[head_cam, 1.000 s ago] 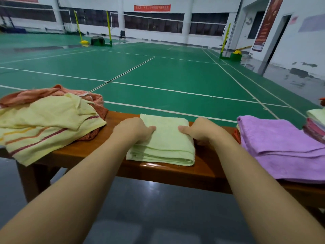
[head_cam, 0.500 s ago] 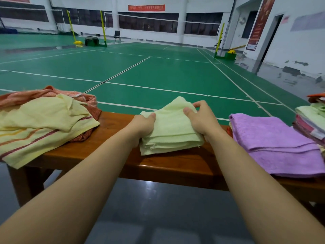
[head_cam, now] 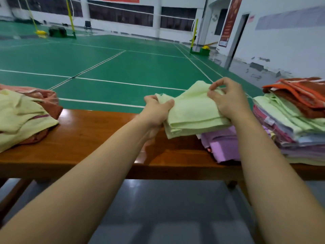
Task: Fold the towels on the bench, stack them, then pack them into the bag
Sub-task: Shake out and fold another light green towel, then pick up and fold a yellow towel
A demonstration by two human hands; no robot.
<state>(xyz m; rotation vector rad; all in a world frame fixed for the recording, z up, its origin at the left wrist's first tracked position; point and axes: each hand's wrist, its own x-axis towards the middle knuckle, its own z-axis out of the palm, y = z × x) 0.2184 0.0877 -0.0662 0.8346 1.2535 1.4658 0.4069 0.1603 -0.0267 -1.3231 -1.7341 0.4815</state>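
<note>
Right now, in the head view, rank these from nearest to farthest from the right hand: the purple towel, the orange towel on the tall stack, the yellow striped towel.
From the right hand:
1. purple towel, just below it.
2. orange towel, to its right, topping the tall stack.
3. yellow striped towel, far left on the bench.

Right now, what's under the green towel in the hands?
Under the folded green towel, held by both hands, lies a purple towel on the bench. The towel and right arm cover most of it.
</note>
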